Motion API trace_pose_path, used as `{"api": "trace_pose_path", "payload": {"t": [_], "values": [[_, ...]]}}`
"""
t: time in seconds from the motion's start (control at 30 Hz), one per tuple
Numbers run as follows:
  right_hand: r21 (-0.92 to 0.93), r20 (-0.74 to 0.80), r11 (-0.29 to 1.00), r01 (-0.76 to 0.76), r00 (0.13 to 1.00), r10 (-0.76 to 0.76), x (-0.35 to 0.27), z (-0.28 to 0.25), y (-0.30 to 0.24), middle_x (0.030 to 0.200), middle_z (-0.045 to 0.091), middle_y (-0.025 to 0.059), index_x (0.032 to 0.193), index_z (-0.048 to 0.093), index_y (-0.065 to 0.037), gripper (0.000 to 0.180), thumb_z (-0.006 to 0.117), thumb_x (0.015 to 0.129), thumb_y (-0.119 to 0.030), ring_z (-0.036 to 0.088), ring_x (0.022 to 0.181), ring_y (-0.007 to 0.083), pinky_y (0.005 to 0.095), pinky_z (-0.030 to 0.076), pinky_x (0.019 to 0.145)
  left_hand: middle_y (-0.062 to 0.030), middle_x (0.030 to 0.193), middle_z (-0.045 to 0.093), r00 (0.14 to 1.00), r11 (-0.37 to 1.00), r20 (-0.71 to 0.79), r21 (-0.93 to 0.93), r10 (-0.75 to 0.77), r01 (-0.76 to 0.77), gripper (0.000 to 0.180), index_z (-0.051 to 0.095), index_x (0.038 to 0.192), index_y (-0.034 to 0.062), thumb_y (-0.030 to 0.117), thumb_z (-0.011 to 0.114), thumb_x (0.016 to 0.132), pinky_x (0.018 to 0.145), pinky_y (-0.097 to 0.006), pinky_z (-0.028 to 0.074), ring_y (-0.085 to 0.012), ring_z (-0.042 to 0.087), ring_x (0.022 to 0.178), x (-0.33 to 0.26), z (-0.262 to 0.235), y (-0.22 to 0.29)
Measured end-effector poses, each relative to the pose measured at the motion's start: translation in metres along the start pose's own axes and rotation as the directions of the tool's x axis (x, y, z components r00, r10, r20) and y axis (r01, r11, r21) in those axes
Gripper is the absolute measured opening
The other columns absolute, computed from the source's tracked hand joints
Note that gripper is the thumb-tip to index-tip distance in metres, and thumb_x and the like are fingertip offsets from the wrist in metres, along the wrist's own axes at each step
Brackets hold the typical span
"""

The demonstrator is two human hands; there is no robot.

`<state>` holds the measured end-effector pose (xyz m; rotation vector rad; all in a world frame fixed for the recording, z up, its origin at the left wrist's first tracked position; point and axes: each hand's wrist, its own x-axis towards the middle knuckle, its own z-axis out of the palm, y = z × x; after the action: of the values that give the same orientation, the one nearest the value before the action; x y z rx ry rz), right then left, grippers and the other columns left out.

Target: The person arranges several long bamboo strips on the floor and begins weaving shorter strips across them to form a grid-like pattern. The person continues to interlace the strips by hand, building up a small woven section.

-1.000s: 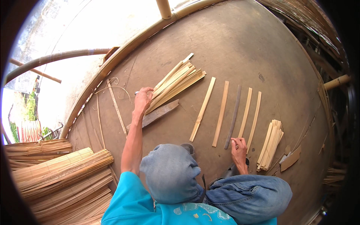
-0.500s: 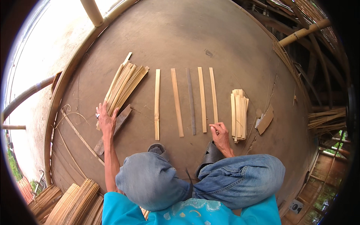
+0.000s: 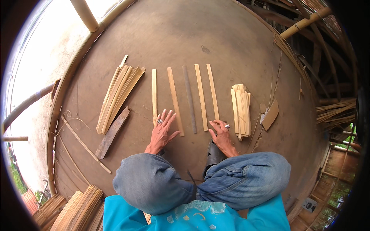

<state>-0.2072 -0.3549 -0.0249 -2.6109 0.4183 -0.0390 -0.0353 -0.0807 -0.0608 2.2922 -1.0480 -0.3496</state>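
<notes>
Several flat strips lie spaced side by side on the floor in front of me: a pale bamboo strip (image 3: 154,90) at the left, a browner strip (image 3: 175,98), a dark grey strip (image 3: 189,98), and two light strips (image 3: 201,96) to the right. My left hand (image 3: 162,131), with a ring, is spread over the lower end of the leftmost strip, its thumb near the brown one. At the lower end of the rightmost strip (image 3: 212,90) my right hand (image 3: 221,135) rests with loosely bent, parted fingers; neither hand grips anything visible.
A fanned bundle of bamboo slats (image 3: 120,98) lies at left beside a machete-like blade (image 3: 111,134) and a thin stick (image 3: 86,144). At right are a short slat stack (image 3: 241,111) and a cardboard piece (image 3: 270,115). More slats (image 3: 79,208) stand at lower left.
My left hand has left the slat bundle and moved right to the leftmost strip. My right hand has shifted slightly, its fingers opening from a closed pose at the rightmost strip.
</notes>
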Motion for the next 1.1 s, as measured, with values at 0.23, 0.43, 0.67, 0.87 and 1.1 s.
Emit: {"api": "trace_pose_path", "payload": {"t": [0.23, 0.43, 0.67, 0.87, 1.1], "values": [[-0.067, 0.076, 0.994, 0.082, 0.994, -0.077, 0.007, 0.015, 0.002, 0.164, 0.045, 0.0107, 0.157, 0.051, -0.015, 0.069, 0.078, 0.094, -0.023, 0.036, 0.153, 0.0413, 0.0504, 0.039, 0.121, -0.0076, 0.174, 0.028, 0.997, 0.976, 0.076, 0.220, -0.018, 0.001, 0.102, 0.031, 0.168, 0.0210, 0.069, 0.072, 0.087, 0.134, -0.052, 0.010, -0.0353, 0.014, 0.164, 0.022, 0.012, 0.020], [-0.058, 0.045, 0.994, 0.090, 0.995, -0.088, 0.000, 0.026, 0.010, 0.166, 0.045, 0.0080, 0.159, 0.050, -0.019, 0.073, 0.080, 0.092, -0.022, 0.032, 0.156, 0.0406, 0.0515, 0.036, 0.123, -0.0014, 0.176, 0.027, 0.992, 0.963, 0.108, 0.268, -0.073, 0.042, 0.111, 0.028, 0.169, 0.0194, 0.071, 0.074, 0.082, 0.134, -0.051, 0.006, -0.0303, 0.009, 0.165, 0.018, 0.002, 0.016], [0.071, -0.153, 0.996, 0.052, 0.987, -0.040, -0.005, 0.025, 0.015, 0.148, 0.060, 0.0074, 0.134, 0.071, -0.014, 0.043, 0.079, 0.092, -0.019, 0.050, 0.140, 0.0368, 0.0472, 0.045, 0.111, -0.0016, 0.176, 0.026, 0.990, 0.957, 0.110, 0.284, -0.088, 0.053, 0.119, 0.026, 0.169, 0.0131, 0.072, 0.076, 0.079, 0.134, -0.051, 0.006, -0.0294, 0.009, 0.165, 0.020, -0.002, 0.020], [0.039, -0.246, 0.999, -0.025, 0.969, 0.034, 0.019, 0.015, 0.015, 0.107, 0.068, 0.0035, 0.114, 0.078, -0.013, 0.024, 0.079, 0.090, -0.013, 0.061, 0.108, 0.0283, 0.0438, 0.048, 0.094, -0.0041, 0.175, 0.028, 0.993, 0.958, 0.093, 0.284, -0.070, 0.041, 0.119, 0.028, 0.169, 0.0119, 0.069, 0.079, 0.078, 0.134, -0.053, 0.008, -0.0309, 0.014, 0.164, 0.024, 0.002, 0.024], [0.031, -0.200, 0.999, 0.008, 0.980, -0.001, 0.039, 0.024, 0.014, 0.106, 0.067, 0.0000, 0.114, 0.079, -0.016, 0.025, 0.080, 0.089, -0.014, 0.062, 0.109, 0.0255, 0.0444, 0.049, 0.095, -0.0073, 0.174, 0.031, 0.981, 0.963, 0.179, 0.239, 0.078, -0.120, 0.117, 0.030, 0.167, 0.0103, 0.068, 0.079, 0.078, 0.135, -0.052, 0.010, -0.0313, 0.014, 0.164, 0.041, 0.009, 0.036]]}}
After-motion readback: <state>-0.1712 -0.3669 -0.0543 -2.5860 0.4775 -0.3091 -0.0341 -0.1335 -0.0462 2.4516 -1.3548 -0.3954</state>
